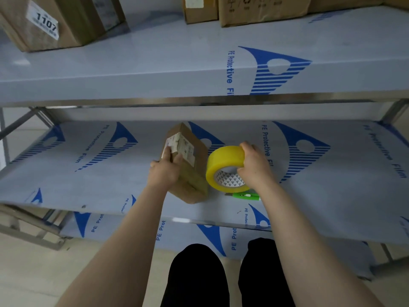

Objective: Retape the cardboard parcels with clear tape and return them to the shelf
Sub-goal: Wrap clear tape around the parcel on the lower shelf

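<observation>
Left hand (164, 168) grips small brown cardboard parcel (189, 165) on film-covered steel shelf (88, 173); right hand (254, 167) clasps yellow tape roll (223, 165) just beside parcel.

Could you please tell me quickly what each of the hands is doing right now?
Left hand: holding the parcel.
Right hand: holding the tape roll.
</observation>
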